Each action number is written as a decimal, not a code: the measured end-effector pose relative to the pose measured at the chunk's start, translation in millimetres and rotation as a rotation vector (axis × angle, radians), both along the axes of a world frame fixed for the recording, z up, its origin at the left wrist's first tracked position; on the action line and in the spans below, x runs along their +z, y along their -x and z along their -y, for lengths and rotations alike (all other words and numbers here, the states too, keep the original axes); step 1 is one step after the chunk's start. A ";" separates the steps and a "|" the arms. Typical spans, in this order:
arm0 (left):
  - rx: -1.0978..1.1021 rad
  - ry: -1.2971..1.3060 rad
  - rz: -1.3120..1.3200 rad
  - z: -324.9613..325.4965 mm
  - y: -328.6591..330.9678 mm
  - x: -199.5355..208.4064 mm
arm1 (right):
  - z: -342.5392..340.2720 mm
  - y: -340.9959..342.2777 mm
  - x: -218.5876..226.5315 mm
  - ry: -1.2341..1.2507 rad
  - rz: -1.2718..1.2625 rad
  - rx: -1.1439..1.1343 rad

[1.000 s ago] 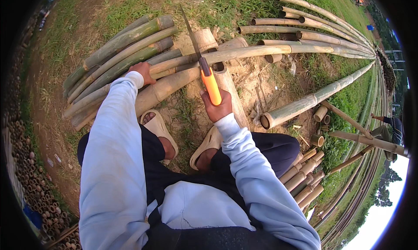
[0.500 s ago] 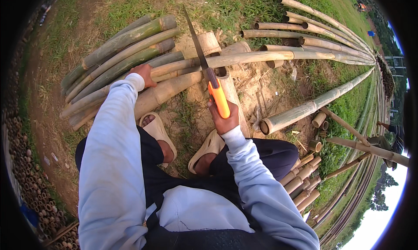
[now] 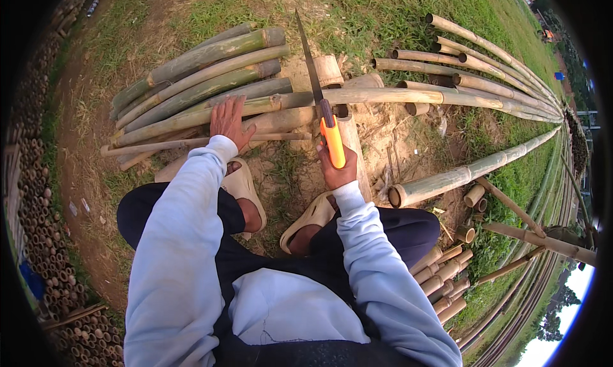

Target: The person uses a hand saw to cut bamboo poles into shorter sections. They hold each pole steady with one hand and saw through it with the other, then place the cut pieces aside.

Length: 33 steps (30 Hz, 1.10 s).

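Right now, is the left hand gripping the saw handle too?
No, the left hand lies spread flat on the bamboo poles, apart from the saw, whose orange handle only the right hand grips.

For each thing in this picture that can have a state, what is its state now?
Left hand: open, palm flat on the bamboo pole.
Right hand: closed around the saw handle.
Saw: blade across the pole.
Bamboo pole: lying level, not cut through.
Cut bamboo pieces: piled at the right.
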<state>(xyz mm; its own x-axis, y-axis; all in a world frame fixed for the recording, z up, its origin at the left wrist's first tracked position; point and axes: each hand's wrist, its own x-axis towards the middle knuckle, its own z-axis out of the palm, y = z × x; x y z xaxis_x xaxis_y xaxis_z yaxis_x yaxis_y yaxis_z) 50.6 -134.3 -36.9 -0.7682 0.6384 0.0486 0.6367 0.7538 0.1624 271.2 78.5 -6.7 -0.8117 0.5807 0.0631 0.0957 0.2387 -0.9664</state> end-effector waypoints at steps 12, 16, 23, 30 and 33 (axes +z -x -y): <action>0.063 0.351 0.275 -44.8 49.0 7.2 | 4.7 0.5 14.0 0.034 0.094 -0.054; 0.064 0.359 0.256 -46.1 50.5 13.3 | 15.3 -20.5 20.0 0.025 0.119 -0.031; 0.117 0.331 0.264 -41.2 48.1 7.0 | 76.4 -163.4 95.4 -0.050 0.282 -0.026; 0.079 0.337 0.245 -54.2 52.9 12.8 | 4.7 6.6 42.2 0.003 0.095 -0.042; 0.044 0.347 0.259 -46.4 53.9 12.6 | 17.1 -10.4 24.4 -0.017 0.130 -0.085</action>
